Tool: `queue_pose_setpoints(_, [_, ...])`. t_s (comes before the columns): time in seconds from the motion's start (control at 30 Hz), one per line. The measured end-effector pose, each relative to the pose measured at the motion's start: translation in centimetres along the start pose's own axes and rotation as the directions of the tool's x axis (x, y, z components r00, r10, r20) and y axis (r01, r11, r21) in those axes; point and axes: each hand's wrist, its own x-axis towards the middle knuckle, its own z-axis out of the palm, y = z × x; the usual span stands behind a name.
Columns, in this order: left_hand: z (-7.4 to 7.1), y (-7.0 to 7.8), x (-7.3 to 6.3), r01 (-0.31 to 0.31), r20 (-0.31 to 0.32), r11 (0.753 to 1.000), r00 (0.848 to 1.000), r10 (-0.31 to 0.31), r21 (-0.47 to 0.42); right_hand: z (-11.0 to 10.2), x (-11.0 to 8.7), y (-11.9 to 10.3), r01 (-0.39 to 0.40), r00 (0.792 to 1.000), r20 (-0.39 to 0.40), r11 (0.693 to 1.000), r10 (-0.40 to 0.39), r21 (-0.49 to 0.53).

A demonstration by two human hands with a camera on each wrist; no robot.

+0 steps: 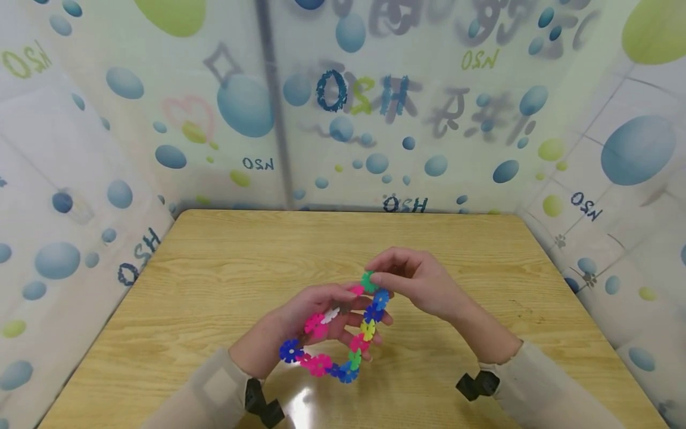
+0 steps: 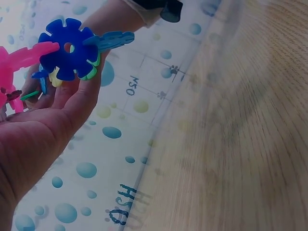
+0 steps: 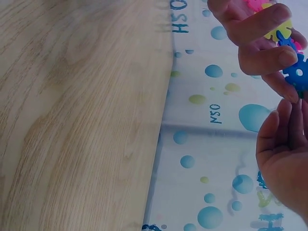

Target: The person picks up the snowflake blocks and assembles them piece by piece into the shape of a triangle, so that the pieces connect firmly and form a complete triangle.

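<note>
A loop of interlocking plastic snowflake discs [image 1: 320, 364] in pink, blue, yellow, green and white hangs over my left hand [image 1: 306, 307]. The left thumb and fingers grip it near a pink disc [image 1: 356, 290] at its upper end, while the other fingers spread beneath the chain. My right hand [image 1: 429, 286] pinches a green disc [image 1: 368, 281] between thumb and index finger, at the top of the loop beside the pink one. In the left wrist view a dark blue disc [image 2: 72, 60] shows close up. The right wrist view catches a blue disc [image 3: 293, 78] just above the right fingertips.
Both hands work above a light wood-grain table [image 1: 241, 250]. Patterned sheeting [image 1: 343, 161] with blue and green spots and mirrored lettering rises behind the table and along both sides. Dark blocks [image 1: 477, 386] are strapped at the wrists over pale sleeves.
</note>
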Motion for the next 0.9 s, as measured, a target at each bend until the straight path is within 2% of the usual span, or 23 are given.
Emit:
queue_pose_setpoints(0.3, [0.16,-0.09,0.29,-0.011,0.027,0.999,1.0,0.012,-0.032,-0.01,0.12,0.14,0.037,0.999,0.032,0.999,-0.037,0.002])
queue_pose_setpoints(0.43, [0.3,-0.21,0.44,-0.025,0.035,0.999,0.999,0.026,-0.031,0.07,0.06,-0.06,0.032,0.999,0.004,0.999,-0.032,-0.014])
queue_pose_setpoints(0.63, [0.46,-0.3,0.53,-0.049,0.044,0.999,0.998,0.049,-0.014,0.53,-0.13,-0.34,-0.017,0.998,-0.066,1.0,0.015,-0.023])
queue_pose_setpoints(0.8, [0.25,-0.66,0.4,-0.079,0.051,0.996,0.996,0.077,0.041,0.69,-0.19,-0.42,-0.057,0.996,-0.07,0.997,0.053,-0.055])
queue_pose_setpoints(0.9, [0.16,-0.86,0.47,-0.075,0.025,0.996,0.997,0.074,0.05,0.57,-0.24,-0.44,-0.063,0.997,-0.057,0.997,0.06,-0.05])
